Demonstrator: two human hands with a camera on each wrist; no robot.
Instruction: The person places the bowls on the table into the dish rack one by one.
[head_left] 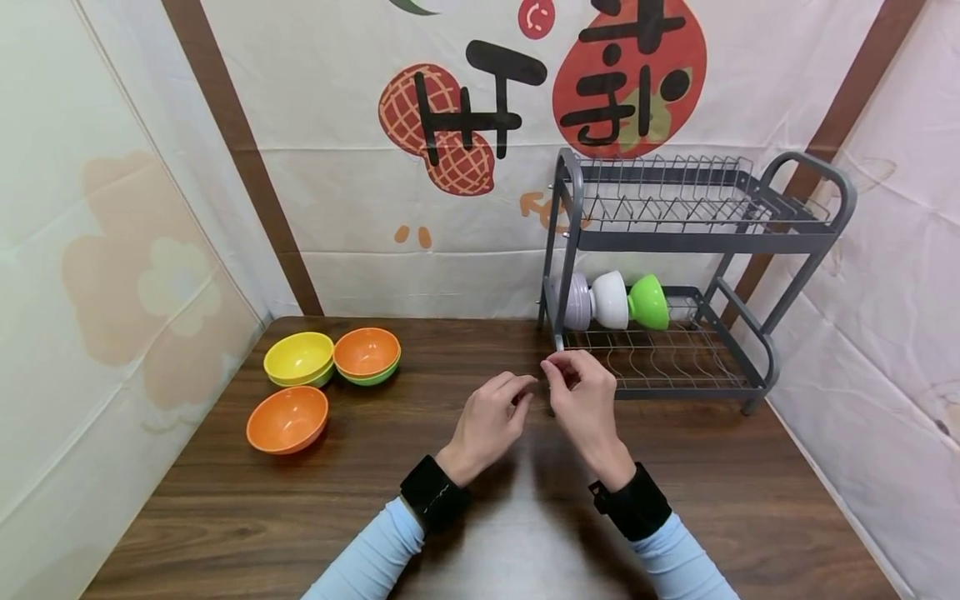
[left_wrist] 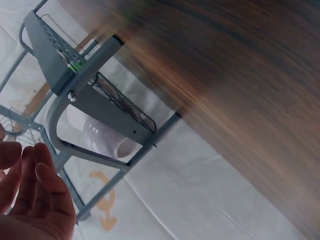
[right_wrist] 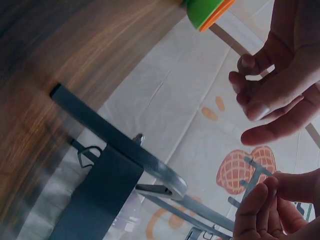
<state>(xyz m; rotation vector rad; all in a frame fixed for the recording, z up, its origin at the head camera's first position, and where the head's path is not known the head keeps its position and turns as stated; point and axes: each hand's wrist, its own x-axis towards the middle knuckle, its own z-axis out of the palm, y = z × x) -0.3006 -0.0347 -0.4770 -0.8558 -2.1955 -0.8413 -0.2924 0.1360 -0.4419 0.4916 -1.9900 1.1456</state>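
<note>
My left hand (head_left: pixel 489 421) hovers over the middle of the table, fingers loosely bent, with nothing in it. Close beside it on the right is my right hand (head_left: pixel 585 402), its thumb near its bent forefinger and no object between them. It overlaps the front left of a dark grey two-tier dish rack (head_left: pixel 705 242) in the head view. On the rack's lower tier, a lilac bowl (head_left: pixel 577 302), a white bowl (head_left: pixel 611 300) and a green bowl (head_left: pixel 649 302) stand on their sides in a row. Both wrist views show the hands' fingers apart from the rack.
At the table's left, a yellow bowl (head_left: pixel 298 357) sits in a green one, next to an orange bowl (head_left: pixel 367 352) nested in another green one. A single orange bowl (head_left: pixel 288 419) lies nearer. Printed cloth (head_left: pixel 337 225) hangs behind the wooden table (head_left: pixel 225 517).
</note>
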